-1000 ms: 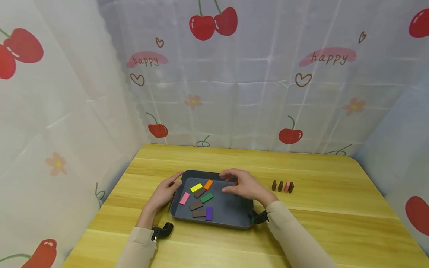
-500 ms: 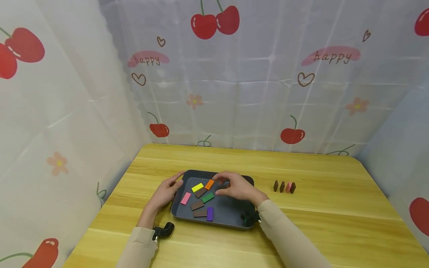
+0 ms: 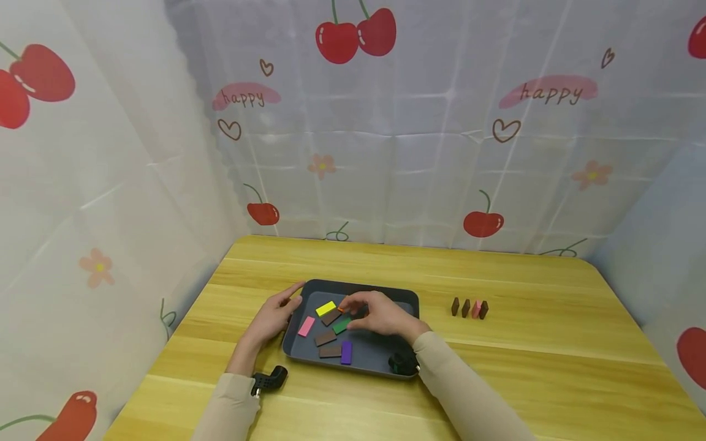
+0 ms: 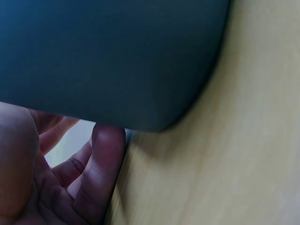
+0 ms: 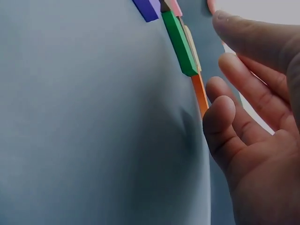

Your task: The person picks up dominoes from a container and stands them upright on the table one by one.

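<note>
A dark grey tray [image 3: 368, 354] lies on the table with several flat domino blocks inside. My left hand [image 3: 270, 320] grips its left side, thumb at the rim and fingers along the outer wall. Over the tray floor hovers my right hand [image 3: 380, 315], thumb and fingers apart. Its fingertips overlap the orange domino block [image 3: 340, 310], mostly covered in the head view, and the thumb is near the green block [image 3: 341, 325]. In the right wrist view, the orange block [image 5: 200, 96] lies just beside the fingertips. Close by are a yellow block [image 3: 325, 309] and a brown block [image 3: 331, 317].
A pink block [image 3: 306, 326], a purple block [image 3: 346, 353] and more brown ones lie in the tray. To its right, brown blocks [image 3: 455, 307] and a pink block [image 3: 477, 309] stand upright in a row on the wooden table [image 3: 529, 380]. A patterned curtain [image 3: 386, 153] surrounds the table.
My right hand has moved left across the tray, from its right part to the orange and green blocks. The left hand has stayed on the tray's side.
</note>
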Action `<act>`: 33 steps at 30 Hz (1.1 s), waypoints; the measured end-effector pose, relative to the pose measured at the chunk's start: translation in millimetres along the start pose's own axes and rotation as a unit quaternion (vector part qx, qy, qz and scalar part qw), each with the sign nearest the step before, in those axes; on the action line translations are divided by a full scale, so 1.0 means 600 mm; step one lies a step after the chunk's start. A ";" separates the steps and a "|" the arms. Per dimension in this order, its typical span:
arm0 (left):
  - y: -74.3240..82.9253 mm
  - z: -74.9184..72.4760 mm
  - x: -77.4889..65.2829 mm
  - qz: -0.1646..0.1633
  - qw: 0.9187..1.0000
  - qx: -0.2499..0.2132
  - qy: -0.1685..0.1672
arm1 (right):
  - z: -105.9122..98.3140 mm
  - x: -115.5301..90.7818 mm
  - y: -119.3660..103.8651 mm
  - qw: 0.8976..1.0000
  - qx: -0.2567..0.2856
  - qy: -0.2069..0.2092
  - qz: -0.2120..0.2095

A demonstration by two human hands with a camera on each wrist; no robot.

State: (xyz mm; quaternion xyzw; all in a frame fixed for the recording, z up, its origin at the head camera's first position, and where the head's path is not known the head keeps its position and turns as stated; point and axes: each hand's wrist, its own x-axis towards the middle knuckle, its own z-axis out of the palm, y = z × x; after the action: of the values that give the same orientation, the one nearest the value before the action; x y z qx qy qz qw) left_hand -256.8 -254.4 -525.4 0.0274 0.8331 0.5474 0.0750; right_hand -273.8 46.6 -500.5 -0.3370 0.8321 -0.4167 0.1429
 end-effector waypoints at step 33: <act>0.014 0.006 -0.006 0.006 0.999 0.044 0.020 | 0.012 0.009 -0.001 0.991 -0.131 -0.023 -0.024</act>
State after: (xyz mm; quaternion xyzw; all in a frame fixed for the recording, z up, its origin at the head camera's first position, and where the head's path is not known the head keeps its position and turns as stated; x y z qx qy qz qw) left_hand -252.7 -248.2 -518.6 0.0242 0.8575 0.5112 0.0536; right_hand -273.6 38.2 -504.2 -0.3820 0.8678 -0.2993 0.1067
